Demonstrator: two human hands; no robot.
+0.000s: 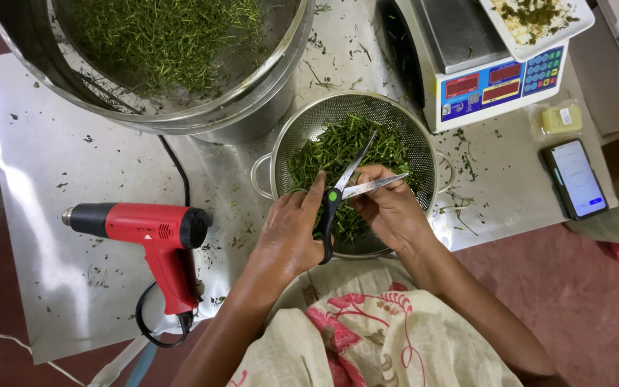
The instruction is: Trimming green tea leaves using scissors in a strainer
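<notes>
Floral cloth (367, 337) on the person's lap fills the bottom of the view, and both forearms reach forward from it over the edge of the metal surface (51, 143). On the left hand (291, 233) the fingers are closed through the dark handle of the scissors (342, 190), whose blades stand open in a V above the colander (309, 122). On the right hand (388, 204) the fingers are curled narrow, pinching something small just under the blades; what it is I cannot tell, probably a few green stems. Both hands stay directly over the colander, it seems so that the cut pieces fall onto the chopped greens (338, 150) already inside. Behind it, a big steel basin (180, 118) holds more of the same greens. A red heat gun (155, 236) lies to the left, well apart, with its cord (177, 165) running back. To the right stand a weighing scale (496, 79) and a phone (574, 179), away from the cutting
</notes>
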